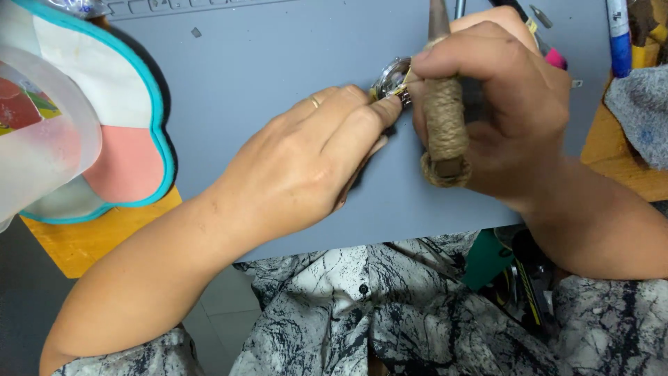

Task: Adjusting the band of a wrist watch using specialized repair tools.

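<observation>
left hand (313, 160): palm down on the grey work mat (264, 69), fingers stretched toward the small round silver metal watch case (391, 75); fingertips pinch and steady its near edge; thin gold ring on one finger.
right hand (501, 104): fist closed around the twine-wrapped tool handle (445, 125), thumb over the top, grip tight.
tool: handle bound in brown twine, blunt butt end points back at the person; a dark tapered shaft (438, 17) rises past the knuckles to the top edge of the frame; working tip hidden, cannot tell if it touches the case.
watch case: lies on the mat, upper middle, between the two hands, touching the left fingertips and just beside the right thumb; mostly covered, detail too small to read.
mat: flat grey sheet over an orange-yellow wooden table (83, 237); its near edge runs just above the person's lap.
left side: translucent plastic container (42, 139) sits on a teal-edged pink and white scalloped board (132, 139), well apart from the hands.
right side: blue and white marker pen (618, 35) at the top, grey cloth (643, 111) below it, near the right wrist.
lap: black and white marble-print shirt (362, 313).
</observation>
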